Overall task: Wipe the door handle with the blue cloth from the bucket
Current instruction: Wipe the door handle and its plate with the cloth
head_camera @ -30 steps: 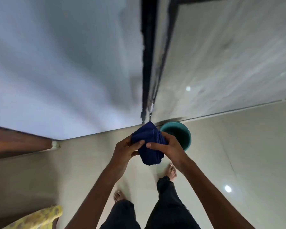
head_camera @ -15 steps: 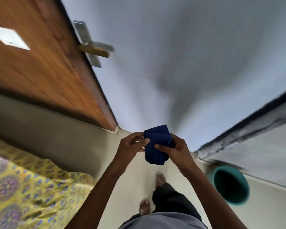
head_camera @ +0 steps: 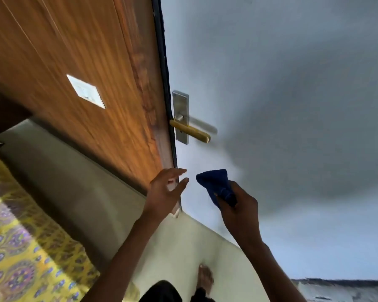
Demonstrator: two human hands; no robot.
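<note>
A brass lever door handle on a silver backplate sticks out from the grey-white door, close to its dark edge. My right hand grips a folded dark blue cloth, held well below the handle. My left hand is open with fingers spread, empty, just left of the cloth and in front of the door's edge. The bucket is out of view.
A wooden panel with a white switch plate fills the upper left. A bed with a yellow patterned cover lies at lower left. Pale floor tiles and my bare foot show below.
The view has swung left from the bucket to the door handle. My left hand has let go of the cloth and opened; my right hand alone now holds it, raised toward the door.
</note>
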